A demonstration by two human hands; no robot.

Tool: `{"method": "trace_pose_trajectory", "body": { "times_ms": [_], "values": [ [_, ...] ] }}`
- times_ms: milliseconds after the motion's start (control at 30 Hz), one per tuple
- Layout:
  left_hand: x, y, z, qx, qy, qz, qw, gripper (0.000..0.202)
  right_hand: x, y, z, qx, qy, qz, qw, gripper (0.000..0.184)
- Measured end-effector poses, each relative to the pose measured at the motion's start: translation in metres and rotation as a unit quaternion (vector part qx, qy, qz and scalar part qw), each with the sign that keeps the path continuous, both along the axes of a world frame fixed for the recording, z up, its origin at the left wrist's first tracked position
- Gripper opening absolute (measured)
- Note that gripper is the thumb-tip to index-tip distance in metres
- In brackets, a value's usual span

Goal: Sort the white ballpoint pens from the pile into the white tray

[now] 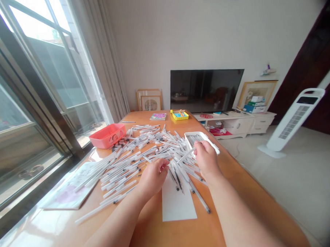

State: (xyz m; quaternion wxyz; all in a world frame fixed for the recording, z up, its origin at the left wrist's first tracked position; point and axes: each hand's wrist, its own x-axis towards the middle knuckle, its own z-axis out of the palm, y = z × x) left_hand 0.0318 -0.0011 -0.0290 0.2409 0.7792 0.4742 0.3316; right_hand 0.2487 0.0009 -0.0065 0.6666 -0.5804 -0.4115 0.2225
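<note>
This looks like a living room in a home: a large TV point(207, 90) stands by a plain wall point(150, 40), behind a low white cabinet point(256, 121) with drawers and open shelves. Framed art point(151, 103) leans at the wall, and a tower fan point(294, 119) stands on the glossy pale floor point(245, 158). A long curtain point(103, 49) hangs beside a big window point(50, 66), next to a polished wooden table point(183, 235).

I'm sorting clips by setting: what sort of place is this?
Probably a living room in a home: a flat-screen television, a low white TV cabinet and a white tower fan suggest it.
</note>
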Motion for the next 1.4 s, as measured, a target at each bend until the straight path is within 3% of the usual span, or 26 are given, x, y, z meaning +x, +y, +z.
{"method": "trace_pose_trajectory", "body": {
  "times_ms": [367, 567, 800, 900, 1033, 1200, 1400],
  "values": [
    [0.018, -0.002, 0.023, 0.048, 0.185, -0.005, 0.982, 0.020, 0.013, 0.007, -0.006, 0.012, -0.019, -0.035, 0.999, 0.034],
    [0.042, -0.009, 0.018, 0.055, 0.241, 0.015, 0.969, 0.025, 0.014, 0.008, -0.004, 0.018, -0.006, -0.038, 0.999, 0.032],
    [0.049, -0.008, 0.014, 0.067, 0.248, 0.018, 0.966, 0.018, 0.014, 0.007, -0.001, 0.026, 0.014, -0.035, 0.999, 0.031],
    [0.048, -0.006, 0.015, 0.037, 0.180, 0.021, 0.983, 0.018, 0.014, 0.006, 0.001, 0.026, 0.044, -0.026, 0.998, 0.031],
    [0.041, -0.003, 0.021, -0.106, -0.033, 0.016, 0.994, 0.026, 0.013, 0.006, 0.003, 0.021, 0.100, -0.007, 0.995, 0.028],
    [0.026, -0.005, 0.027, -0.269, -0.265, -0.007, 0.926, 0.038, 0.009, 0.005, 0.003, 0.006, 0.129, 0.017, 0.991, 0.027],
    [0.009, -0.004, 0.016, -0.334, -0.384, -0.031, 0.860, 0.034, 0.004, 0.004, 0.003, 0.010, 0.116, 0.020, 0.993, 0.029]
  ]
}}
